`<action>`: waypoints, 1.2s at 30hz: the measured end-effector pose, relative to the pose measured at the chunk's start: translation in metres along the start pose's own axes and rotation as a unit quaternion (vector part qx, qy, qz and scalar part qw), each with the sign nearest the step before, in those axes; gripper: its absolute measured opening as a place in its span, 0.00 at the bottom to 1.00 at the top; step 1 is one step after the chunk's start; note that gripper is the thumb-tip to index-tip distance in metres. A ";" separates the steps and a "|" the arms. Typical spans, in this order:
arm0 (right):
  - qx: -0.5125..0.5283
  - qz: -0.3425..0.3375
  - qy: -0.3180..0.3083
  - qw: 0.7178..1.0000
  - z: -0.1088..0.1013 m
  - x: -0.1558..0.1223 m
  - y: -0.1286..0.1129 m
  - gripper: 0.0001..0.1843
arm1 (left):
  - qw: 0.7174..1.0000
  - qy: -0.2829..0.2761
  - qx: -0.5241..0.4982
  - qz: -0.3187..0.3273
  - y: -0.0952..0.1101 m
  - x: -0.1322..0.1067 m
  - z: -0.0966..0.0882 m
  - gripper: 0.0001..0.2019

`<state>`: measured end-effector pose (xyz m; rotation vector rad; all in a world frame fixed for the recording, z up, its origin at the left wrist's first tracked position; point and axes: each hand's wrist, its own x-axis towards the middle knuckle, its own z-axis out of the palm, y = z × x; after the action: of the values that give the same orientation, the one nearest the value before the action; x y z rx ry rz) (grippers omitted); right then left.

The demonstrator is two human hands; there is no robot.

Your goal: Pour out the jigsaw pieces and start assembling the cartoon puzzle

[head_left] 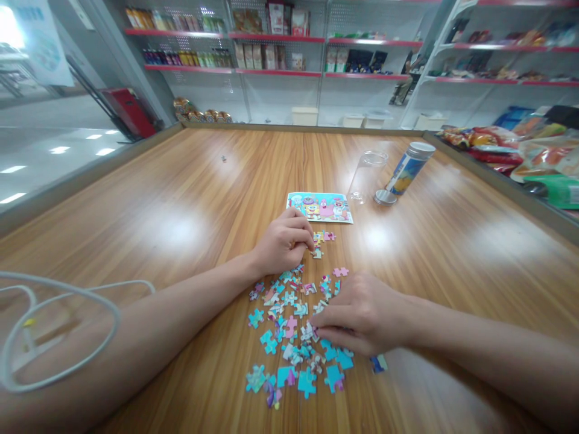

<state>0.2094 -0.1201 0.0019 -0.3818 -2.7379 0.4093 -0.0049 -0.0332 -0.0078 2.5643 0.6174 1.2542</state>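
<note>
My left hand (284, 242) is closed, with curled fingers beside a small cluster of joined jigsaw pieces (329, 236) in yellow and pink. Whatever its fingertips hold is hidden. My right hand (362, 313) reaches palm down into a loose heap of jigsaw pieces (307, 382), its fingers pressed together at a pale puzzle piece (309, 332). Most of the loose pieces are turquoise, with some pink and white ones. Just beyond my left hand lies a picture card (323, 212) with cartoon figures on it.
Behind the card to the right stand a clear plastic jar (367, 178) and a blue printed canister (409, 169), with a round metal lid (385, 197) beside them. A white cable (113, 313) loops at the left. Packaged goods (497, 144) lie beyond the table's right edge.
</note>
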 end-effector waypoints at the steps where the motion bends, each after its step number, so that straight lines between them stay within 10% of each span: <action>1: -0.002 0.001 0.004 1.000 0.000 0.000 0.001 0.10 | 1.000 0.000 0.000 -0.001 0.000 0.000 0.000 0.15; 29: 0.017 -0.057 -0.030 0.998 0.003 -0.004 -0.005 0.14 | 1.000 -0.003 -0.006 -0.002 -0.001 0.000 0.000 0.15; 36: 0.003 0.066 0.023 0.998 0.014 0.004 -0.022 0.20 | 1.000 -0.008 -0.006 0.002 -0.001 0.001 0.000 0.15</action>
<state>0.1964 -0.1424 -0.0026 -0.5652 -2.6756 0.4373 -0.0050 -0.0320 -0.0078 2.5643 0.6007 1.2322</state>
